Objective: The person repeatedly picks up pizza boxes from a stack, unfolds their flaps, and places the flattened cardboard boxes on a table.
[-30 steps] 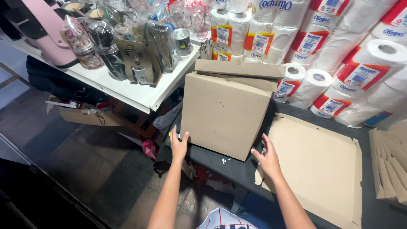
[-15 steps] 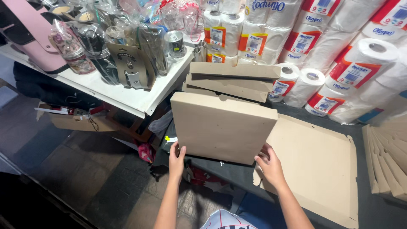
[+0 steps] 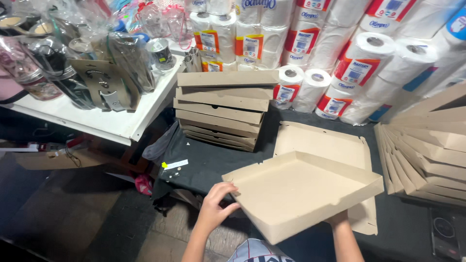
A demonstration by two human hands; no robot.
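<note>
A dark table (image 3: 213, 160) stood in a crowded storeroom, with a white shelf (image 3: 97, 119) to the left and goods stacked behind. Nearest the camera, the person's left hand (image 3: 213, 208) rested against the near left corner of a folded cardboard box (image 3: 301, 191), its fingers curled over the raised edge and closed on the wall of the box. The right hand (image 3: 337, 219) was almost wholly hidden beneath the near right side of the same box; only a little of it showed at the edge, so I could not tell how its fingers were set. The box was tilted, its open side facing up and away, held just above the table's near edge.

Under and behind the box lay a flat sheet of cardboard (image 3: 320, 143), unfolded, on the table. A small white slip with a yellow end (image 3: 174, 165) lay on the table to the left. Farther back stood a stack of closed cardboard boxes (image 3: 223, 111), slightly uneven, against the shelf's edge. At the right, a fan of flat cardboard blanks (image 3: 422, 150) leaned in a row, and a dark device (image 3: 444, 233) lay in front of them.

On the white shelf stood items wrapped in clear plastic (image 3: 107, 73). At the back, rolls of paper (image 3: 359, 63) in red and white wrappers were piled high.
</note>
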